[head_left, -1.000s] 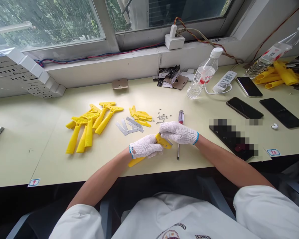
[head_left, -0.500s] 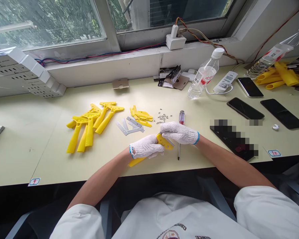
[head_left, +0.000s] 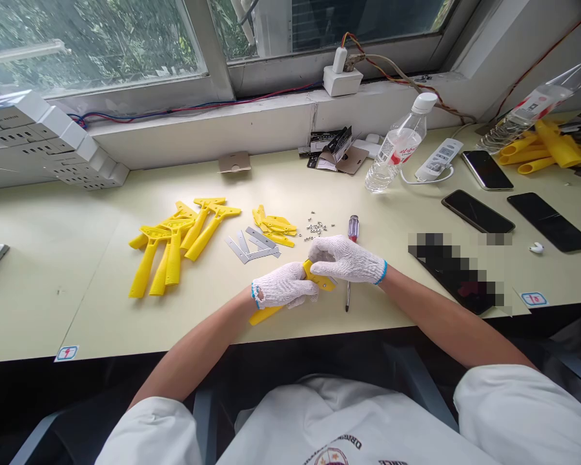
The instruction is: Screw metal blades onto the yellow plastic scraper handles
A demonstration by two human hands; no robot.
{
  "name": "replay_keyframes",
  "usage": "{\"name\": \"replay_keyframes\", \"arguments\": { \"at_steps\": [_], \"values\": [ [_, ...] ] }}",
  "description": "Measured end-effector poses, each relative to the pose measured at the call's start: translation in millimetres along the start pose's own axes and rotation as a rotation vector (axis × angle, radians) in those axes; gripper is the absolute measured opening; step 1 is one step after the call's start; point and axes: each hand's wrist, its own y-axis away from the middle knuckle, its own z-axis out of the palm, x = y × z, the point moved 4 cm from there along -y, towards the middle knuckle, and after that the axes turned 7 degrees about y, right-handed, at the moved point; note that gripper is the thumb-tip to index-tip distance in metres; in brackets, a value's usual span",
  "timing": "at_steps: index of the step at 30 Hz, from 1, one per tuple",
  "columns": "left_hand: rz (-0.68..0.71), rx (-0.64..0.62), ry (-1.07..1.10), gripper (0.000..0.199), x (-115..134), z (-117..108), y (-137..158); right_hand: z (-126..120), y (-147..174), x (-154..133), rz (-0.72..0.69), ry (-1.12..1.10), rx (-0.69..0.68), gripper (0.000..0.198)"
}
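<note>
Inside left hand (head_left: pixel 283 285), yellow scraper (head_left: pixel 314 278); shirt (head_left: pixel 319 407) reads "ORIG"

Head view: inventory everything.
Scraper: one, yellow, in hand
Handles: several, yellow, left
Blades: several, grey, centre
Plates: several, yellow, behind blades
Fasteners: many, silver, centre
Screwdriver: one, translucent handle, centre
Bottles: two, clear, right
Phones: three, dark, right
Pixelated item: one, black, right
Earbud: one, white, right
Corded device: one, white, right
Adapter: one, white, ledge
Boxes: several, white, left
Tubes: several, yellow, right
Cardboard: several, brown/black, back
Table: one, cream, below
Window: one, grey, back
Left hand: one, white glove, on scraper
Right hand: one, white glove, on scraper
</note>
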Motion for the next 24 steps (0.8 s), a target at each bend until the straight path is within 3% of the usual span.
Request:
{"name": "replay_keyframes", "arguments": {
  "at_steps": [3, 12, 15, 17, 20, 22, 24],
  "values": [
    [0.009, -0.009, 0.009, 0.015, 1, 1, 0, 1, 0, -1, 0.061, -0.013, 0.037, 0.02],
    [-0.024, 0.02, 0.072, 0.016, -4, 0, -2, -2, -3, -5, 0.06, -0.033, 0.013, 0.024],
    [0.025, 0.053, 0.16, 0.017, -1, -5, 1, -15, -2, -7, 0.075, 0.057, 0.139, 0.03],
    [0.072, 0.081, 0.233, 0.019, 1, -10, 3, -36, 3, -1, 0.192, 0.2, 0.331, 0.036],
    [0.14, 0.151, 0.348, 0.022, 3, -19, 3, -74, 18, 20, 0.578, 0.49, 0.565, 0.049],
    [0.172, 0.216, 0.405, 0.024, 3, -23, 1, -93, 27, 36, 0.798, 0.649, 0.533, 0.055],
    [0.188, 0.265, 0.439, 0.025, 3, -23, 0, -102, 30, 50, 0.917, 0.737, 0.39, 0.059]
  ]
}}
